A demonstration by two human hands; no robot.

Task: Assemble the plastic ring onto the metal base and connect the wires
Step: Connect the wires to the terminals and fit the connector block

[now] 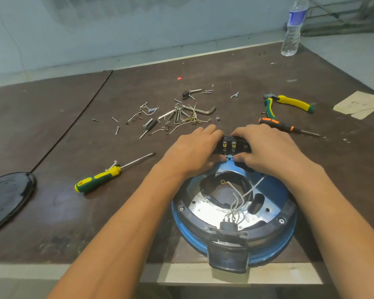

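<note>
One dark glossy lid (8, 197) lies far out at nine o'clock from the work. Nearer, around ten o'clock, is a green-and-yellow screwdriver (98, 181), and a scatter of screws and hex keys (177, 114) sits at eleven.

The left hand (193, 148) curls its fingers over the left end of a black terminal block (233, 146), which stands at twelve o'clock on the rim of the blue metal base (274, 253). The right hand (268, 147) grips the block's other end, fingers over the top, with the thumb pressed low beside a short white lead. The black plastic ring (288, 212) already lies on the base and appears screwed down. Grey-white wires (238, 199) rise from a plug socket (228, 227) at six o'clock, and their free ends hang loose over the centre opening.

The step in hand looks like seating the block and dressing its lead. It likely goes best if both thumbs push evenly so the block does not tilt. The lead should stay out from under the block, and the brass tabs should stay facing inward, ready for the loose wires.

An orange-and-black screwdriver (286, 127) and pliers (289, 103) lie at one o'clock, with a water bottle (292, 29) beyond them.
</note>
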